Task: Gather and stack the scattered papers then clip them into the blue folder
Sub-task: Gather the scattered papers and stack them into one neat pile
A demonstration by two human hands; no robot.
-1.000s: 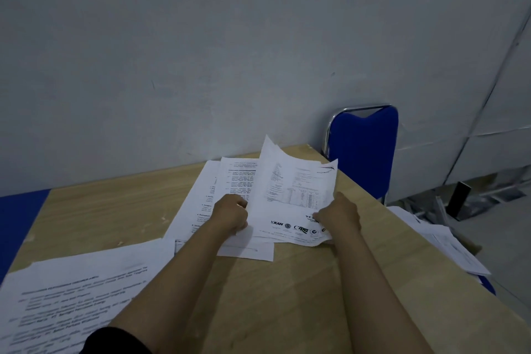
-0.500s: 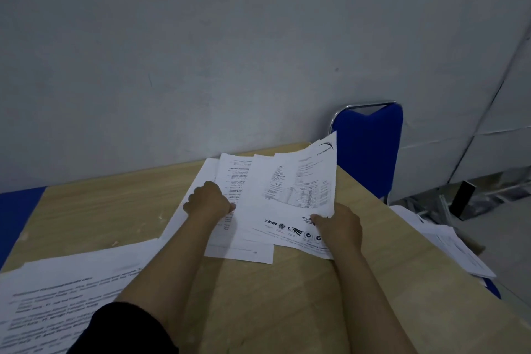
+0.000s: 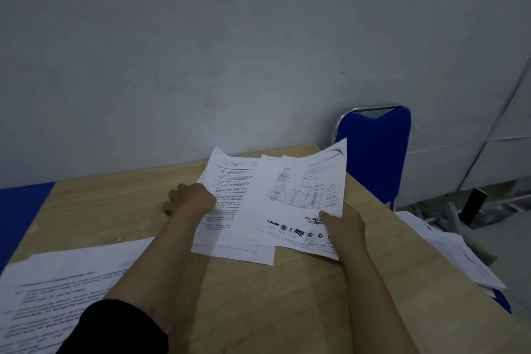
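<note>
Step in hand: gathering; loose sheets are being drawn together at about 1 o'clock on the surface, judged early in the task, with nothing squared up yet
Right hand: pinches the lower right part of the top sheet, thumb on the printed face and the other fingers hidden beneath; the sheet's far edge is lifted off the pile and curls upward, likely so it can be slid over and laid square on the pages below
Left hand: fingers curled at the left edge of the under sheets; whether they grip the edge or only press against it cannot be told; it seems placed there as a stop so the pages do not skate away to 9 o'clock
Under sheets: overlapping and fanned, corners out of line, lying flat on the surface
Near sheets: more printed pages at 8 o'clock, well apart from the held pile, untouched
Off-surface sheets: a few pages at 3 o'clock, past the right edge, resting on something blue whose nature is unclear
Blue folder: cannot be identified for certain; a blue patch at 10 o'clock might be it, or might not
Blue chair: stands against the wall at 2 o'clock, just behind the far corner
Next need: all three groups must join one pile before clipping
</note>
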